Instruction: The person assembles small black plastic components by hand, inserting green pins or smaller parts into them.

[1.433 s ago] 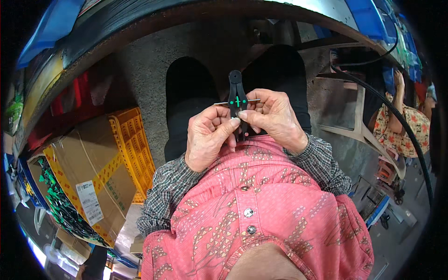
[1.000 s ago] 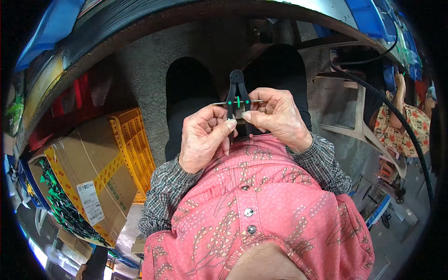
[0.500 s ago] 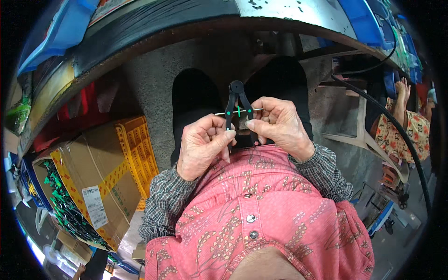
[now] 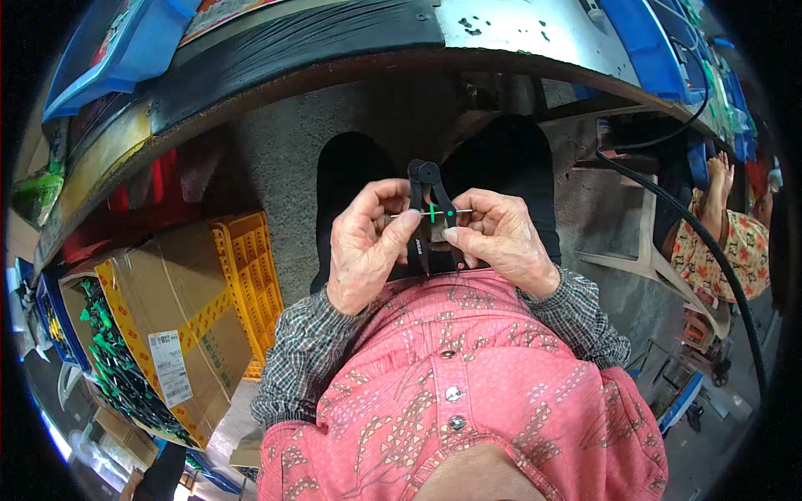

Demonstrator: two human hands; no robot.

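Over my lap, between both hands, is a black bow compass (image 4: 448,199) with two legs joined at a round top and a thin metal cross rod. A small green adjusting wheel (image 4: 433,213) sits on the rod between the legs. My left hand (image 4: 368,242) is closed, thumb and fingers pinching the compass at its left leg and the rod. My right hand (image 4: 505,238) pinches the rod's right end beside the other leg, where a green dot shows. Both leg tips point toward my body. My fingers hide parts of the rod ends.
A curved-looking workbench (image 4: 309,58) edge runs ahead, bearing blue bins (image 4: 125,71). At left stand a cardboard box (image 4: 188,309) full of black-and-green pieces and a yellow crate (image 4: 251,284). A black cable (image 4: 685,200) hangs at right, near a chair (image 4: 643,250) and another person (image 4: 718,242).
My left hand has moved up along the compass, from lower on the left leg to the rod. The left leg's top now shows beside the round joint. The view has shifted slightly.
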